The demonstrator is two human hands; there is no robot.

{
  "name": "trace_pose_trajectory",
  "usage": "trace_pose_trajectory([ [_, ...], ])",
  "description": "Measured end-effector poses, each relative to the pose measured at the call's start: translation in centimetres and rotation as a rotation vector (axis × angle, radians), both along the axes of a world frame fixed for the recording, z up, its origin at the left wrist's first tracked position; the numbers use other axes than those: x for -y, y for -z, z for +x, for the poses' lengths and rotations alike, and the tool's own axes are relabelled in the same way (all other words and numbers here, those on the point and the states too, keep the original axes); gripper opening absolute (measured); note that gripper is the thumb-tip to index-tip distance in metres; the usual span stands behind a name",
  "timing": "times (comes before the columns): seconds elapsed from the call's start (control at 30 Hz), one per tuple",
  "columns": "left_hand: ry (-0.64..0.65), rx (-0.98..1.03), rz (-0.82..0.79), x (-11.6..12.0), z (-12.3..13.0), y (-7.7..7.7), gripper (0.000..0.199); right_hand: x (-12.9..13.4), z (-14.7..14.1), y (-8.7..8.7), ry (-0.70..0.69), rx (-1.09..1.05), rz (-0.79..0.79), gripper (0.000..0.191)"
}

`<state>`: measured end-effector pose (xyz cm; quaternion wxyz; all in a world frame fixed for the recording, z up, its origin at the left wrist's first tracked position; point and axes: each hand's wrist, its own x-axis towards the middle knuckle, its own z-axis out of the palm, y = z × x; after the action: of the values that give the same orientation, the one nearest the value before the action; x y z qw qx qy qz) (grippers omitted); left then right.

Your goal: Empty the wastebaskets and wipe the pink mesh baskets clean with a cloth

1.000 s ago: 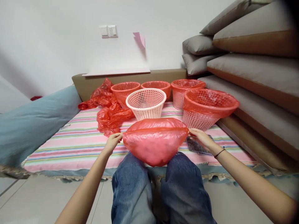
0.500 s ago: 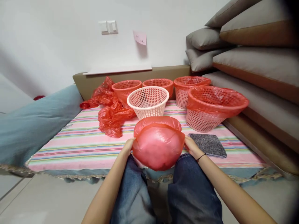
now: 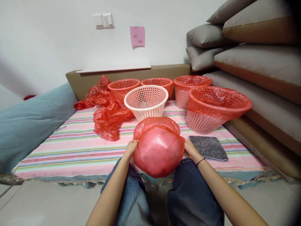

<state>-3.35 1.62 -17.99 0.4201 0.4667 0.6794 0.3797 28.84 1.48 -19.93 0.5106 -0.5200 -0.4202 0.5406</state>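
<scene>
A red plastic bag (image 3: 160,150), puffed out with air, hangs over my knees at the edge of the striped cloth. My left hand (image 3: 132,147) is closed on its left side and my right hand (image 3: 190,148) pinches its right side. Just behind the bag stands a bare white perforated basket (image 3: 147,100). To its right is a pink basket lined with a red bag (image 3: 207,122). Crumpled red bags (image 3: 108,121) lie left of the white basket.
More red-lined baskets stand at the back, one of them at the right (image 3: 182,97). A folded grey cloth (image 3: 208,147) lies near my right hand. Stacked cushions (image 3: 256,62) rise on the right, and a blue padded armrest (image 3: 35,122) borders the left.
The bag has puffed out rounder and sits slightly lower, with both hands still on it. The view has shifted a little, and the pink note on the wall now faces flat.
</scene>
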Motion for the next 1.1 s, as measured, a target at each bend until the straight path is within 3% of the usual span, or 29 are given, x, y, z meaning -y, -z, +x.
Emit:
trace_pose_trajectory([
  [0.2, -0.017, 0.006, 0.082, 0.6, 0.5, -0.5, 0.016, 0.2, 0.0, 0.2, 0.053, -0.017, 0.021, 0.030],
  [0.37, -0.142, -0.014, 0.276, 2.8, -2.3, -3.9, 0.022, 1.2, 2.5, -1.6, 0.214, -0.089, 0.121, 0.037],
  [0.47, -0.186, 0.015, 0.388, 3.8, -4.3, -7.4, 0.028, 1.7, 4.4, -4.7, 0.275, -0.205, 0.234, 0.033],
  [0.53, -0.132, 0.071, 0.447, 4.1, -4.4, -10.0, 0.034, 1.8, 5.1, -7.5, 0.239, -0.247, 0.305, 0.029],
  [0.63, 0.074, 0.142, 0.525, 4.1, -2.7, -13.3, 0.033, 1.8, 4.8, -11.9, 0.117, -0.064, 0.410, 0.028],
  [0.73, 0.225, 0.149, 0.533, 3.8, 0.5, -15.4, 0.030, 1.8, 3.0, -15.3, -0.002, 0.201, 0.525, 0.027],
  [0.9, 0.315, 0.133, 0.560, 3.1, 5.2, -15.9, 0.034, 2.1, -1.0, -17.4, -0.195, 0.468, 0.631, 0.030],
  [1.1, 0.353, 0.189, 0.587, 3.2, 8.3, -14.0, 0.032, 2.3, -3.7, -16.3, -0.219, 0.511, 0.682, 0.028],
])
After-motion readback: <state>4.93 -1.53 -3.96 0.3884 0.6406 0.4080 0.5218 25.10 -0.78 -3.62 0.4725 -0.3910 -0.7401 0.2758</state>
